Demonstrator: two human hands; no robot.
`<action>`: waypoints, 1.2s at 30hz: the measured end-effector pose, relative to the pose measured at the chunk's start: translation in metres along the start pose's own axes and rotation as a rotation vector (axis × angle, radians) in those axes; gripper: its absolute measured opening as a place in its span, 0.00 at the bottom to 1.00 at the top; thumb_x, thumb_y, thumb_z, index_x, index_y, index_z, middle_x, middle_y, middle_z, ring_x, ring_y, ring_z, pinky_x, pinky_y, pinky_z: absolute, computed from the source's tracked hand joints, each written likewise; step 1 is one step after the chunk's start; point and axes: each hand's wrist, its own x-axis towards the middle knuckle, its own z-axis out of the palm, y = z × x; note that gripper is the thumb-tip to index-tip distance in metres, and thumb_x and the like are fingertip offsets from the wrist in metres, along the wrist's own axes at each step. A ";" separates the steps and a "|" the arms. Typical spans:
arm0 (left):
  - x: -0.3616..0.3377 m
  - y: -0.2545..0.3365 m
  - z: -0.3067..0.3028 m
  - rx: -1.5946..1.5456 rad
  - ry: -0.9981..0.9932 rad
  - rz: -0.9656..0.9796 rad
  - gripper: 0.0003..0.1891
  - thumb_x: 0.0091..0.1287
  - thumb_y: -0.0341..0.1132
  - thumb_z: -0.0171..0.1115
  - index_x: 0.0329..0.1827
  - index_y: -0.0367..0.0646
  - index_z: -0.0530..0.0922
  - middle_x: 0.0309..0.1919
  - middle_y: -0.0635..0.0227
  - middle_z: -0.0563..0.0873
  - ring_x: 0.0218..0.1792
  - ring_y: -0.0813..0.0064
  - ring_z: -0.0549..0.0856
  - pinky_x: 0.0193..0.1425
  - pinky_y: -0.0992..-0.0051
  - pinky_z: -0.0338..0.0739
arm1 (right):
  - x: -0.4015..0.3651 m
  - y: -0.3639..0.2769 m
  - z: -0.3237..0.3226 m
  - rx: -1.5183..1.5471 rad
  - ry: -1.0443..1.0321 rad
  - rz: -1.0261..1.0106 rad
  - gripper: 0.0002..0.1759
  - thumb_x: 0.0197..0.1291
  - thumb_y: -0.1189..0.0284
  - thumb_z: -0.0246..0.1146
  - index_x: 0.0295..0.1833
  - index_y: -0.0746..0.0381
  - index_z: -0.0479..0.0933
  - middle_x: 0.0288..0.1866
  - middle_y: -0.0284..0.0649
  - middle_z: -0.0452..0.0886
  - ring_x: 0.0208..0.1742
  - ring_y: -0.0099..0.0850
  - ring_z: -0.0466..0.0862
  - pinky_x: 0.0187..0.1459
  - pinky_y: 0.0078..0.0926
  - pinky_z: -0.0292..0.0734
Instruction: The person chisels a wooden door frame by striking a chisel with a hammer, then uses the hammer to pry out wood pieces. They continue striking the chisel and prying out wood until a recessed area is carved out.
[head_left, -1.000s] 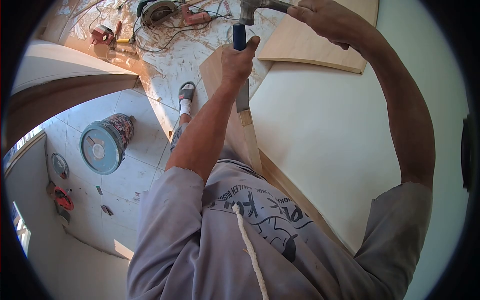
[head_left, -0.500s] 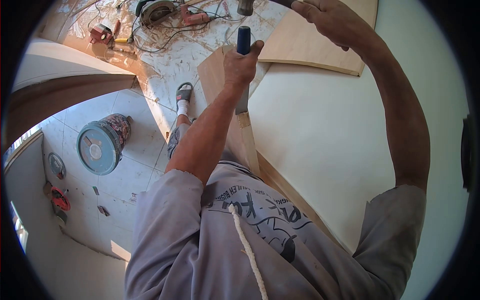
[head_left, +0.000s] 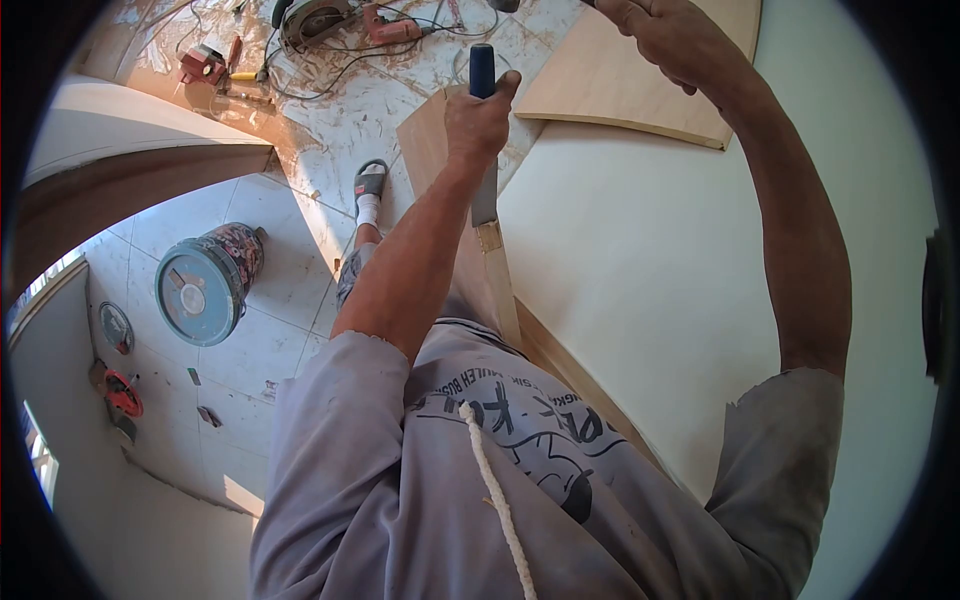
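My left hand [head_left: 478, 122] is wrapped round a chisel [head_left: 482, 72] with a dark blue handle. The chisel stands upright, its flat metal blade reaching down to a notch in the edge of a wooden panel [head_left: 497, 290]. At the top right, my right hand [head_left: 665, 38] grips a hammer [head_left: 505, 5] by its dark handle. The hammer head is partly cut off by the top of the view, above and slightly right of the chisel's end, not touching it.
A lidded bucket [head_left: 195, 300] stands on the tiles at left. A circular saw [head_left: 318, 22], a red drill [head_left: 392, 28], cords and a red tool [head_left: 203, 65] lie on the dusty floor. Another wooden panel [head_left: 630, 90] is at upper right.
My right hand and the hammer have moved slightly up, and the hammer head is now mostly out of view. My left hand with the chisel has shifted slightly left and up.
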 end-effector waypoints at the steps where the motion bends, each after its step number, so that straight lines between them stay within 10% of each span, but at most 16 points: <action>1: 0.000 -0.001 0.000 -0.004 -0.004 0.008 0.27 0.59 0.56 0.69 0.18 0.39 0.75 0.15 0.71 0.76 0.18 0.79 0.73 0.25 0.69 0.69 | -0.007 -0.015 -0.010 0.069 0.014 0.030 0.22 0.73 0.56 0.49 0.37 0.64 0.75 0.22 0.37 0.71 0.20 0.27 0.74 0.22 0.29 0.72; 17: 0.002 0.000 0.000 -0.126 -0.016 -0.087 0.26 0.58 0.53 0.71 0.17 0.41 0.75 0.15 0.73 0.76 0.17 0.80 0.73 0.23 0.71 0.69 | 0.004 -0.033 -0.011 0.075 -0.013 0.022 0.26 0.73 0.55 0.48 0.37 0.69 0.75 0.26 0.47 0.76 0.25 0.35 0.78 0.23 0.32 0.76; 19: 0.003 -0.005 -0.003 -0.093 0.005 -0.102 0.25 0.58 0.53 0.71 0.17 0.40 0.76 0.15 0.73 0.76 0.17 0.80 0.73 0.23 0.71 0.69 | 0.005 -0.042 -0.001 -0.296 -0.225 0.119 0.27 0.72 0.53 0.49 0.38 0.69 0.75 0.27 0.47 0.77 0.25 0.35 0.79 0.24 0.33 0.77; 22: 0.003 -0.006 -0.002 -0.092 0.013 -0.086 0.26 0.58 0.54 0.72 0.17 0.40 0.76 0.15 0.72 0.77 0.17 0.80 0.73 0.23 0.72 0.68 | -0.001 -0.024 -0.002 -0.216 -0.097 -0.122 0.27 0.71 0.53 0.49 0.37 0.68 0.75 0.27 0.47 0.78 0.25 0.36 0.80 0.25 0.34 0.78; 28: -0.018 -0.001 -0.005 -0.098 -0.054 -0.047 0.27 0.56 0.56 0.73 0.20 0.39 0.77 0.16 0.72 0.78 0.19 0.81 0.74 0.24 0.74 0.69 | -0.023 -0.050 -0.021 0.275 0.078 0.072 0.22 0.73 0.55 0.50 0.39 0.64 0.74 0.19 0.28 0.64 0.16 0.19 0.61 0.17 0.22 0.58; 36: -0.024 0.012 -0.012 -0.176 -0.082 0.031 0.26 0.57 0.56 0.72 0.20 0.40 0.78 0.18 0.74 0.78 0.21 0.83 0.74 0.26 0.76 0.69 | -0.030 -0.048 -0.023 0.253 0.080 0.089 0.21 0.72 0.56 0.51 0.38 0.64 0.74 0.19 0.28 0.65 0.16 0.19 0.62 0.18 0.21 0.59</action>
